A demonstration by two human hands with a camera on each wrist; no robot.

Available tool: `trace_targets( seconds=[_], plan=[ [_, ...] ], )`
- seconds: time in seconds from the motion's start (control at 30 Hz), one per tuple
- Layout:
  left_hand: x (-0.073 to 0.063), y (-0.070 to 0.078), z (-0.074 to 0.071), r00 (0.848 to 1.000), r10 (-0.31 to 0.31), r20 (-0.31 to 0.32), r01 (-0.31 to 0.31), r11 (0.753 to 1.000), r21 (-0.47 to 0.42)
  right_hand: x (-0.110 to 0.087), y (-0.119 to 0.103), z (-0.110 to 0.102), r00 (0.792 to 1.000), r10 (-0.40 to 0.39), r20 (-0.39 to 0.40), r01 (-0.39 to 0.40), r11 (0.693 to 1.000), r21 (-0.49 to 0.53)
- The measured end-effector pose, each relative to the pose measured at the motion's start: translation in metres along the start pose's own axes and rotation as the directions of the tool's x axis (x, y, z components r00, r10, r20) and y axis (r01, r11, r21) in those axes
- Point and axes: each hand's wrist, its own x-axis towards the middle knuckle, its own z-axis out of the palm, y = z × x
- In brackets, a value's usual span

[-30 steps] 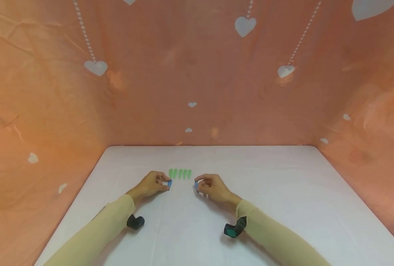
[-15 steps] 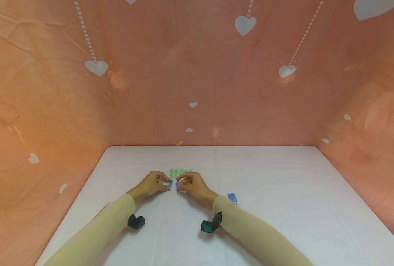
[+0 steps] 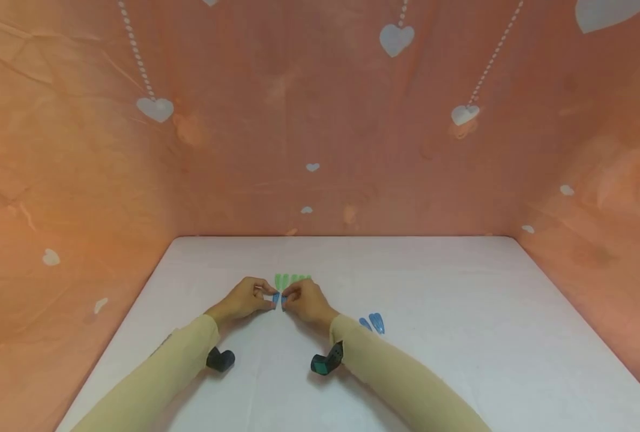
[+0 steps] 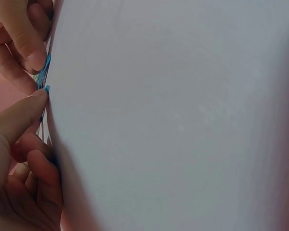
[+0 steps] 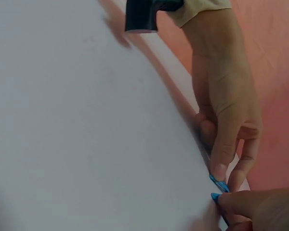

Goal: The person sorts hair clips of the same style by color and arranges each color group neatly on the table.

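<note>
My left hand pinches a small blue teardrop-shaped snap hair clip between thumb and index finger, low over the white table. Close to its right, my right hand pinches a second blue hair clip in the same way. A narrow gap separates these two clips. Just behind them lies a row of several green hair clips, its right end partly covered by my right fingers. Both wrist views show the two blue clips edge-on at the fingertips, near the tabletop.
More blue hair clips lie to the right, beside my right sleeve, which partly covers one. The white table is enclosed by orange cloth walls with pale hearts. A dark wrist camera sticks out below my right wrist.
My right hand has moved left with its blue clip, up to the clip in my left hand. The blue clips at the right have come into view. My left hand has stayed put.
</note>
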Motion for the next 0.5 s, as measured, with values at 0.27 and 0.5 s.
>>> trace_targets(
  seconds=[0.27, 0.5],
  plan=[
    [0.0003, -0.0008, 0.0012, 1.0, 0.016, -0.007, -0.016, 1.0, 0.017, -0.0034, -0.0023, 0.0023, 0.999, -0.027, -0.047, 0.022, 0.995, -0.102],
    [0.0003, 0.0009, 0.0023, 1.0, -0.016, -0.022, 0.016, 1.0, 0.01, -0.0024, -0.0013, 0.0067, 0.996, -0.011, -0.09, 0.0, 0.993, -0.118]
  ],
)
